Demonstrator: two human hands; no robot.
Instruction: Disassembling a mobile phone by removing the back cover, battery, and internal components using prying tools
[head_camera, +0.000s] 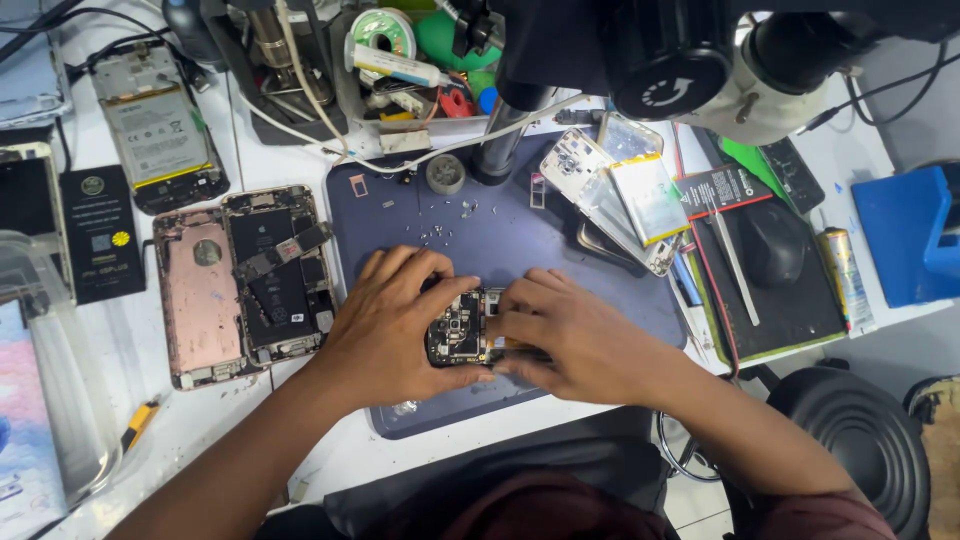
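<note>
A cluttered white repair bench (270, 160) carries a dark blue work mat (560, 240) at its middle, with a microscope (700, 60) overhanging the mat's far edge. On the mat, near its front edge, lies an opened phone (462, 328) with its circuit boards exposed; both hands close on it.

The left hand (395, 320) comes in from the front-left, palm down, fingers curled over the phone's left side and thumb along its near edge, grasping it. The right hand (575, 335) reaches from the front-right, wrist low on the mat, fingers bent over the phone's right half and pressing or pinching there; whether it holds a small tool or part under the fingertips cannot be told.

Several things could go wrong. Loose screws (440, 232) lie scattered toward the mat's far-left area, just beyond the left knuckles; a sweep of that hand could knock them off the mat. Bare fingertips on the exposed boards could bend a connector or tear a flex cable if the grip tightens or twists. A silver battery (650, 198) rests on a phone frame near the mat's right edge, near the right hand; a careless elbow shift could push it. Another opened rose-coloured phone (245, 280) lies on the bench off the mat's left edge, close to the left forearm.
</note>
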